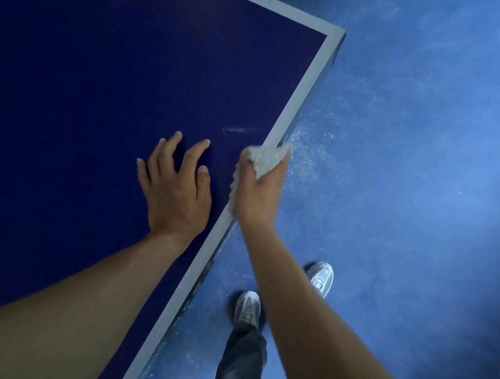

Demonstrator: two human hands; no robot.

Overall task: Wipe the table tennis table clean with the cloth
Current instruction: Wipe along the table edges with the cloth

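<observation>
The dark blue table tennis table [97,62] fills the left of the head view, with a pale border line along its right edge and a corner at the upper right. My right hand [258,191] is shut on a whitish fuzzy cloth [266,158] and presses it against the table's right edge, over the border line. My left hand [175,186] lies flat on the table top just left of it, fingers spread, holding nothing. A faint pale smear [235,130] marks the surface just above my hands.
To the right of the table lies blue floor [426,187], speckled with pale dust near the table's edge. My legs in dark trousers and two grey-white shoes [249,309] stand on the floor close beside the table edge.
</observation>
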